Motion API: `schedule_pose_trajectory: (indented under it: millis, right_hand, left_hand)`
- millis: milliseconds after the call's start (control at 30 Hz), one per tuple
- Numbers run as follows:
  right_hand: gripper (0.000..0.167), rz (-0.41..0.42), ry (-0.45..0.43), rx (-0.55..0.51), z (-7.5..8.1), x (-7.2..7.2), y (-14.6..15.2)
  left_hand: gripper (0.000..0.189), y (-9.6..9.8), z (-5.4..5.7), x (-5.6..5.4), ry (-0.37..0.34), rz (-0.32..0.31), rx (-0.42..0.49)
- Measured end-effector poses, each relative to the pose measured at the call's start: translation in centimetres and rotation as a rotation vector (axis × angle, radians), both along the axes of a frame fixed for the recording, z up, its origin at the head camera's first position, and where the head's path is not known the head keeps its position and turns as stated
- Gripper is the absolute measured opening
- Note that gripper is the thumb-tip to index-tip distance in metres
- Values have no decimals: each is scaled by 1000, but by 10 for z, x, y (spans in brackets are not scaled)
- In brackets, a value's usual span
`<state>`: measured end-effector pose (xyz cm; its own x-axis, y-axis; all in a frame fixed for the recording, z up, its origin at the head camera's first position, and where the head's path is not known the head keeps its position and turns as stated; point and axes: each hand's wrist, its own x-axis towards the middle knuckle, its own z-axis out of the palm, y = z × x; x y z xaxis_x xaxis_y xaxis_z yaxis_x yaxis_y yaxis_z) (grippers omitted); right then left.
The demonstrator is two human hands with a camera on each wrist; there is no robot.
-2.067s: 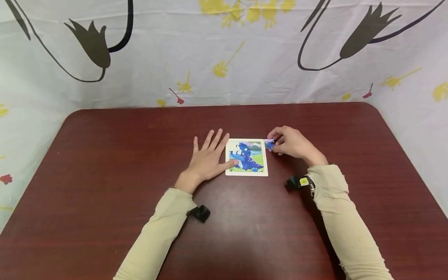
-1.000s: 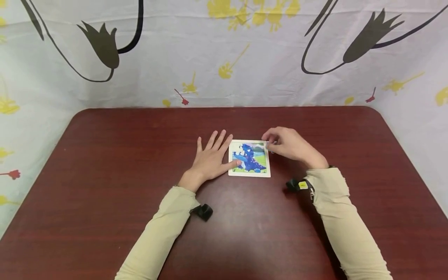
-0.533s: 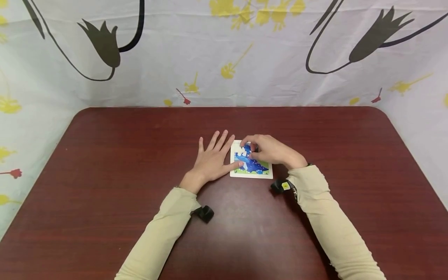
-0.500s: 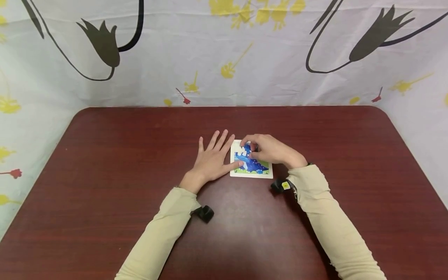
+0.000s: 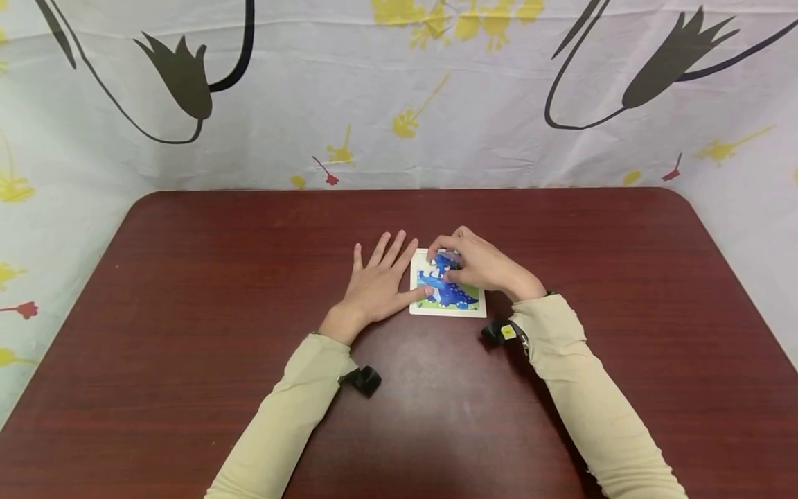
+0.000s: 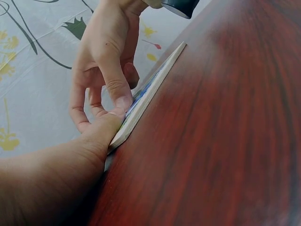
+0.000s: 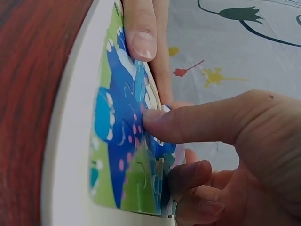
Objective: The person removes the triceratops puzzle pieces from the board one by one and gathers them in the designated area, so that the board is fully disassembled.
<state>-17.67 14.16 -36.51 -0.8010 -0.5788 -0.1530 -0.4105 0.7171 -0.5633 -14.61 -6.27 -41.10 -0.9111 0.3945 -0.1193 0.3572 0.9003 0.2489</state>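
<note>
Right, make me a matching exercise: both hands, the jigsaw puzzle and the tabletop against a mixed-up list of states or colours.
1. Left hand
2. Right hand
3. Dinosaur jigsaw puzzle
4. Tabletop

A. Dark reddish brown
B. Bent over the jigsaw puzzle
C. Spread wide at the jigsaw puzzle's left edge
D. Blue figure inside a pale border

Pairs: 1-C, 2-B, 3-D, 4-A

Puzzle (image 5: 451, 296) on table (image 5: 187, 312), left hand (image 5: 377, 287) at its left edge, right hand (image 5: 485, 265) over its right, cloth (image 5: 280, 90) behind.
</note>
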Motion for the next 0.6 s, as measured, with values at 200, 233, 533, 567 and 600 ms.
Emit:
schedule_pose_trajectory:
  millis: [200,233,533,567,600]
  right_hand:
    - [34,-20,33,-2,0,2,0]
    - [36,-28,42,-4,0,2,0]
    - [39,-58,173,23,0,7,0]
    - [37,-52,187,29,0,8,0]
    - [37,-45,201,36,1,9,0]
  left_hand:
    - [89,0,0,-1,3,-2,-3]
    - [89,0,-1,-1,3,-2,-2]
    - [89,0,-1,-1,5,0,14]
    - [89,0,-1,0,6,0,15]
    - [89,0,-1,0,5,0,14]
